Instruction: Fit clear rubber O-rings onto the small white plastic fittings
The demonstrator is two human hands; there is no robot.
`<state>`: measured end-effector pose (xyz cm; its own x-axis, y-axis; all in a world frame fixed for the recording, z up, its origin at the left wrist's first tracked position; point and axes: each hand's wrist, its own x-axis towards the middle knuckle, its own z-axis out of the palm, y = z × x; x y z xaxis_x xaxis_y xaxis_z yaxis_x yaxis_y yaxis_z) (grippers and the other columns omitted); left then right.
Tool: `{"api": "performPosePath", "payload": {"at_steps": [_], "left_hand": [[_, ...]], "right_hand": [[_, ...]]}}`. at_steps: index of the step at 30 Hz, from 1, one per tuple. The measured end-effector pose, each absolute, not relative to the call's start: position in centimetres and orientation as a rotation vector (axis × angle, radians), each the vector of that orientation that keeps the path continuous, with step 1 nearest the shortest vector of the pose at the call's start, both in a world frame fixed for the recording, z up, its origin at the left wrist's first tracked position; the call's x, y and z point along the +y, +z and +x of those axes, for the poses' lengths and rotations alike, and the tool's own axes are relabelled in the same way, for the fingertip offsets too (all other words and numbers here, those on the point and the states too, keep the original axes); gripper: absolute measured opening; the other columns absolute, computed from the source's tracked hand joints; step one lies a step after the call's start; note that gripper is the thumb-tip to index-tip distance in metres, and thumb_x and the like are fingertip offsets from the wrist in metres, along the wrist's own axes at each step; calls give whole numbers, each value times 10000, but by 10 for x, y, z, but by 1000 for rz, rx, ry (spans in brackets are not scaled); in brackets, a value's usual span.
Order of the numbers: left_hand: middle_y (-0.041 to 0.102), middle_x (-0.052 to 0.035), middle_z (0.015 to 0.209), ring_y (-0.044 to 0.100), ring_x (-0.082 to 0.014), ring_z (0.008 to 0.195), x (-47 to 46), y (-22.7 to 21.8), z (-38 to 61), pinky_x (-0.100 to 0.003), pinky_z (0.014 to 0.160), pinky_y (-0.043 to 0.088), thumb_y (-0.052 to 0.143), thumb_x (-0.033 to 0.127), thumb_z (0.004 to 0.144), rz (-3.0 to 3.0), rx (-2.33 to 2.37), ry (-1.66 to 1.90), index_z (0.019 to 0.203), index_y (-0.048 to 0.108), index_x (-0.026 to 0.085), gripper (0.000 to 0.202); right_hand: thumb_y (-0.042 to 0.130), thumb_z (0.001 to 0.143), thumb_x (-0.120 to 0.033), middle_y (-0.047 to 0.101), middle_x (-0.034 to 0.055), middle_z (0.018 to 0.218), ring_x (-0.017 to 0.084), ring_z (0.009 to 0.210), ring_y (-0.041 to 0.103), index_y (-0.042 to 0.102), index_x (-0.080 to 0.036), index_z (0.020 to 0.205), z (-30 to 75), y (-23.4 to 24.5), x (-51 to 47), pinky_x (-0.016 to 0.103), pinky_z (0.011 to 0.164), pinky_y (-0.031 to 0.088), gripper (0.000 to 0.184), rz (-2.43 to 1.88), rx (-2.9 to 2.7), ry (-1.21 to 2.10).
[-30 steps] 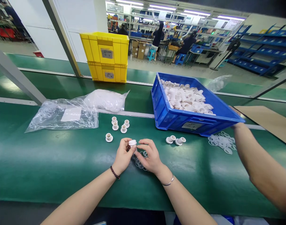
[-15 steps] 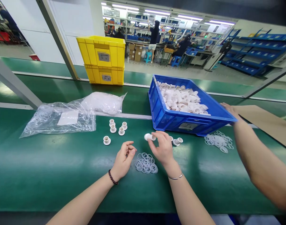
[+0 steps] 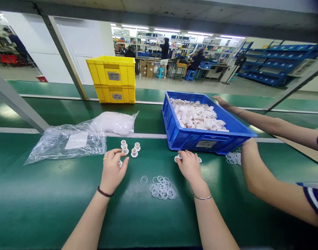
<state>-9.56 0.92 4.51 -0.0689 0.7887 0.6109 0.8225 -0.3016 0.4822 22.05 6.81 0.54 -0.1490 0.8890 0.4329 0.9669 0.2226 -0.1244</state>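
Note:
My left hand [image 3: 113, 170] is at the left group of white flanged plastic sleeves, its thumb and fingers curled around one sleeve [image 3: 120, 163] that is mostly hidden. Beyond it, several more such sleeves [image 3: 134, 152] stand upright on their flanges. In front of the blue bin, my right hand [image 3: 189, 166] is closed over white flanged sleeves [image 3: 178, 158]; its fingers cover most of them, and one edge shows at the right. Between my hands lies a pile of thin translucent rings [image 3: 162, 188], with a couple of rings [image 3: 143, 179] apart at its left.
A blue bin [image 3: 206, 134] full of white sleeves stands at the back right, with a co-worker's arms [image 3: 268, 121] beside it. Another ring pile [image 3: 234, 158] is partly hidden there. Clear bags [image 3: 78, 140] lie left, before stacked yellow crates [image 3: 114, 80].
My left hand has moved left to the standing sleeves. My right hand has lowered the sleeve it held toward the others by the bin. A couple of rings now lie apart. The co-worker's second arm has appeared.

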Motion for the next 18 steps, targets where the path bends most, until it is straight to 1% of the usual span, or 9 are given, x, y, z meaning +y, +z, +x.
{"api": "performPosePath", "payload": {"at_steps": [2,4,6,8,10,11,13,15,18], "left_hand": [[552,-85,973,515,-248,991,13,46,-111,-414,897,370,516,289,847,-2093,-1943,-1207,802,582,181,133],[550,-84,965,516,-252,965,14,44,-120,-398,851,392,528,326,833,-2127,-2063,-1063,819,584,180,157],[551,-86,983,515,-264,946,13,41,-124,-382,803,410,572,363,791,-2184,-2181,-899,890,593,179,210],[563,-85,974,526,-270,912,11,39,-125,-361,752,419,589,363,765,-2243,-2306,-746,943,593,179,256],[582,-75,929,548,-257,849,10,40,-124,-337,706,414,555,337,780,-2282,-2410,-656,938,592,182,225],[590,-68,903,557,-246,816,10,41,-122,-324,683,410,532,326,793,-2297,-2450,-656,938,589,185,210],[600,-47,849,572,-221,756,9,44,-118,-299,642,401,504,336,815,-2332,-2499,-781,981,570,198,225],[601,-19,794,577,-196,708,7,46,-109,-280,617,401,510,378,821,-2375,-2515,-1033,1024,538,211,264],[591,6,756,563,-161,660,5,42,-92,-268,622,416,534,403,818,-2474,-2486,-1444,962,521,215,237]], "right_hand": [[538,819,-224,628,137,1021,344,1114,464,594,-165,1037,220,7,69,588,935,304,233,-1718,-2058,-280],[555,815,-235,599,154,1078,359,1147,431,589,-149,1052,215,9,68,603,946,296,254,-1650,-2014,-306],[549,830,-240,582,152,1096,330,1141,439,587,-145,1049,203,14,63,562,959,332,242,-1492,-2002,-257],[525,857,-235,584,129,1076,272,1087,487,586,-161,1050,186,17,54,485,937,404,215,-1297,-2074,-91],[526,868,-247,582,110,1074,234,1038,523,580,-186,1076,166,19,42,429,891,462,224,-1113,-2231,116],[543,863,-265,577,108,1095,232,1044,526,572,-199,1104,156,18,36,424,884,473,252,-1034,-2326,197],[587,841,-312,560,110,1156,249,1106,504,551,-223,1162,141,16,25,448,913,461,335,-914,-2493,274],[608,825,-348,542,110,1207,268,1172,464,532,-239,1201,132,13,18,481,965,419,399,-872,-2582,272],[606,828,-356,527,101,1238,269,1201,438,535,-249,1206,129,10,15,485,1003,377,400,-903,-2609,257]]}}
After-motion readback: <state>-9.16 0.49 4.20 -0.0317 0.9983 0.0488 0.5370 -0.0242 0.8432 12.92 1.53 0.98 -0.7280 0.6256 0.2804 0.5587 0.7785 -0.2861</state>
